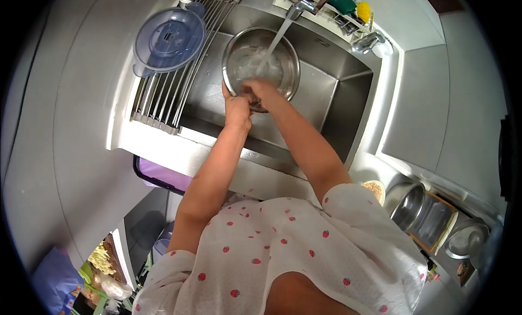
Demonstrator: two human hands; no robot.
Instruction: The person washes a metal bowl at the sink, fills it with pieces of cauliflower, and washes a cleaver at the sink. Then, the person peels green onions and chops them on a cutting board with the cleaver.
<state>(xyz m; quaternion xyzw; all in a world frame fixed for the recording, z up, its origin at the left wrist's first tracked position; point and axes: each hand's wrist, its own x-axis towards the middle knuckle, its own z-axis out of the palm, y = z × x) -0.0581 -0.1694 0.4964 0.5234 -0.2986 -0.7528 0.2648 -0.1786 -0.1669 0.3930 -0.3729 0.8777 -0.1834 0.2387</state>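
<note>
A shiny metal bowl (pixel 293 70) is held over the sink, with water in it. From the faucet (pixel 296 10) a stream of water (pixel 278 36) runs down into the bowl. My left hand (pixel 237 109) grips the near-left side of the bowl, its thumb up along the outside of the rim. Across the near rim reaches my right hand (pixel 260 92), with the fingers inside the bowl. Those fingers are smeared by motion, so their shape and anything in them cannot be made out.
A steel sink (pixel 312 92) surrounds the bowl. On its left, a clear bluish lid (pixel 169 38) lies on a roll-up drying rack (pixel 163 97). A caddy with a yellow item (pixel 363 11) stands behind the faucet. Metal bowls (pixel 409 206) sit at the right.
</note>
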